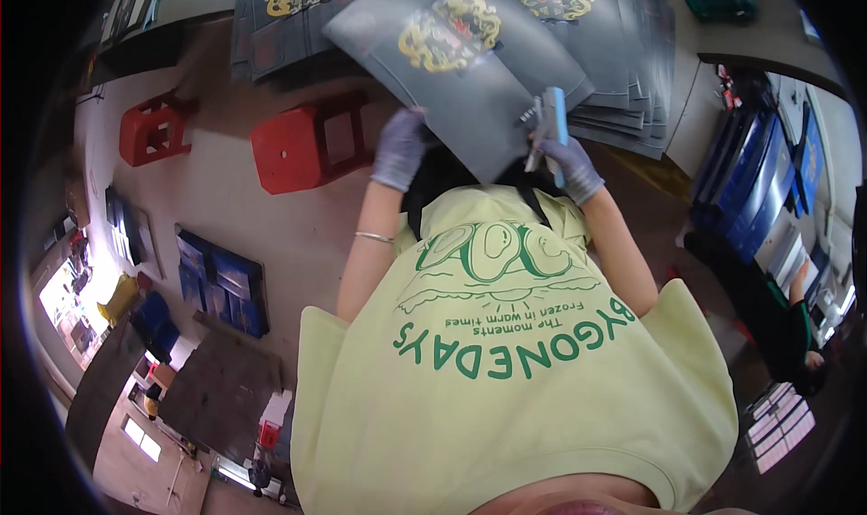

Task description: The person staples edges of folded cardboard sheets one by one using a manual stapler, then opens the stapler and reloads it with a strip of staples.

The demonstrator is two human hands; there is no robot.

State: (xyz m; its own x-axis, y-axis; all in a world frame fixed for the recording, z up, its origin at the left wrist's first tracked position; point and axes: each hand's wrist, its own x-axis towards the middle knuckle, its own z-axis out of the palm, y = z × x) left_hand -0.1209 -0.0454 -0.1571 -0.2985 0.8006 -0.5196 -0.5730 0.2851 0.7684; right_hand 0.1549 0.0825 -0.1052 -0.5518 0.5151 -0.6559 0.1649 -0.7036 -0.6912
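A grey printed sheet with a gold and red emblem is held tilted in front of my body, slightly blurred. Its left edge is pinched by my left hand, which wears a grey-purple glove. My gloved right hand is closed around a flat, narrow tool, blue on one side and grey-silver on the other; its exact kind I cannot make out. The tool stands beside the sheet's right edge. Beyond the held sheet lie stacked similar grey sheets, spread in overlapping layers.
More printed grey sheets lie at the far left. Two red plastic stools stand on the floor to the left. Blue panels lean at the right, near another person in dark clothing. A dark table is at lower left.
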